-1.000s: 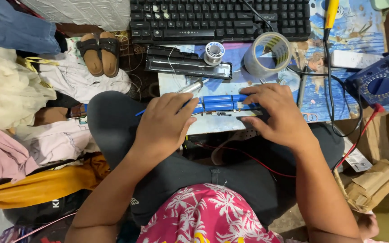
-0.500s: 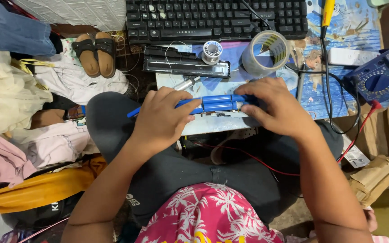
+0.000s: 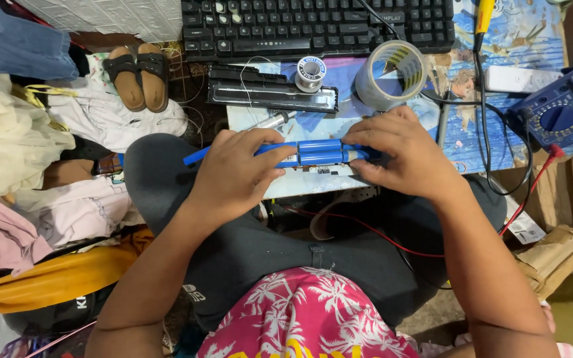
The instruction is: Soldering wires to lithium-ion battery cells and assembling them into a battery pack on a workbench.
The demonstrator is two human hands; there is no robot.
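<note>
A row of blue cylindrical battery cells lies across the near edge of a low work surface, held at both ends. My left hand grips the left end of the cells, together with a thin blue-handled tool that sticks out to the left. My right hand closes over the right end. A small circuit board strip shows just under the cells. A soldering iron tip lies just behind my left hand.
Behind the hands are a black battery casing, a solder spool, a tape roll and a black keyboard. A blue multimeter with red lead sits right. Clothes and sandals pile up left.
The view shifted slightly. Both hands stayed on the blue cells, and my right hand slid a little further over their right end.
</note>
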